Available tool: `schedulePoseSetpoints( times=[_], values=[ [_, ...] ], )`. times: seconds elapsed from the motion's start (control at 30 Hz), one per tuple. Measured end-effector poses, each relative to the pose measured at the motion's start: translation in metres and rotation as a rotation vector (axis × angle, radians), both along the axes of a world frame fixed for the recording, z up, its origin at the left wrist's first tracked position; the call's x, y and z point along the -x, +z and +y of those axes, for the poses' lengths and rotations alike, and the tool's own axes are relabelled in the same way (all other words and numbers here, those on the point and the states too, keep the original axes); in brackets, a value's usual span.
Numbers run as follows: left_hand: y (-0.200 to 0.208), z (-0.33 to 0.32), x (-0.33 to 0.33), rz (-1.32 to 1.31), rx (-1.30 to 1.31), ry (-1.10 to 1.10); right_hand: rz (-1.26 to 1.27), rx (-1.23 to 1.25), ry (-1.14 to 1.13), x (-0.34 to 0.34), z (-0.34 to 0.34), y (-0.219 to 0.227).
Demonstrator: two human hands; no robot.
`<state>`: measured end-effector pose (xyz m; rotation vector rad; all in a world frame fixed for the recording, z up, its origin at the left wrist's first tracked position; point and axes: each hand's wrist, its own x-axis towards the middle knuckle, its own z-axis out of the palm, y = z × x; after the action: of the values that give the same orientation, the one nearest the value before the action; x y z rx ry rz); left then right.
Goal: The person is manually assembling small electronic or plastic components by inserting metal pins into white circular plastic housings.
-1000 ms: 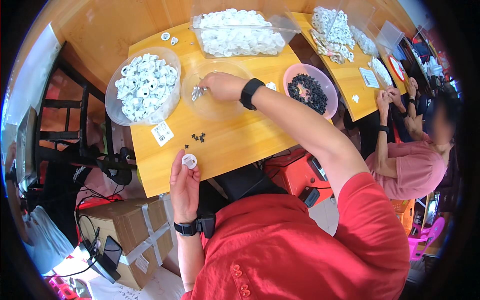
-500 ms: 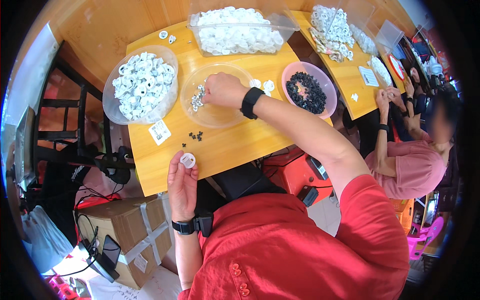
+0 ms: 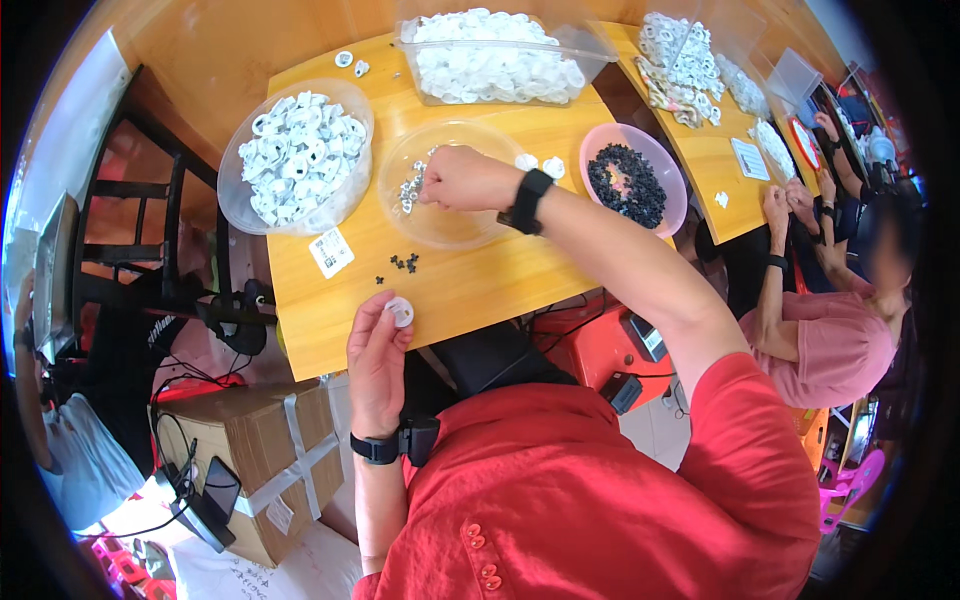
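Note:
My left hand (image 3: 374,350) is at the table's near edge, thumb and fingers pinching a small round white plastic part (image 3: 401,312). My right hand (image 3: 466,181) reaches into a shallow see-through bowl (image 3: 455,238), its fingers closed beside small shiny metal pieces (image 3: 409,192). Whether a piece is between those fingertips is hidden. Several tiny black parts (image 3: 405,263) lie on the wood between the bowl and my left hand. To the right of the bowl, a pink bowl (image 3: 674,200) holds many black parts (image 3: 630,196).
A round tub (image 3: 232,205) heaped with white plastic parts (image 3: 302,155) stands at left, a rectangular bin (image 3: 425,92) of white parts at the back. A label card (image 3: 331,252) lies near the tub. At right, a person in pink (image 3: 820,340) works at another table (image 3: 715,170).
My right hand stays over the metal pieces with its fingers still closed. My left hand keeps the white part, now tilted slightly differently. The whole view has shifted a little.

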<state>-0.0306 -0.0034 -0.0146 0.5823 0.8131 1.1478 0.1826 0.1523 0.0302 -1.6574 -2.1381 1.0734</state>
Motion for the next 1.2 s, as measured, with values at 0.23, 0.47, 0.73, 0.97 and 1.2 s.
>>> schedulePoseSetpoints(
  times=[0.23, 0.47, 0.73, 0.97, 1.2],
  values=[
    [0.029, 0.015, -0.021, 0.166, -0.020, 0.017, 0.556, 0.531, 0.152, -0.001, -0.045, 0.027],
    [0.038, 0.008, -0.028, 0.246, -0.066, 0.100, 0.662, 0.700, 0.241, 0.002, -0.058, 0.021],
    [0.033, 0.002, -0.026, 0.204, -0.072, 0.091, 0.618, 0.586, 0.280, 0.004, -0.068, 0.014],
    [0.029, 0.002, -0.028, 0.299, -0.087, 0.187, 0.544, -0.202, 0.023, 0.020, -0.110, 0.025],
    [0.032, -0.004, -0.029, 0.542, -0.247, 0.175, 0.475, -0.490, 0.075, 0.028, -0.116, 0.014]
  ],
)
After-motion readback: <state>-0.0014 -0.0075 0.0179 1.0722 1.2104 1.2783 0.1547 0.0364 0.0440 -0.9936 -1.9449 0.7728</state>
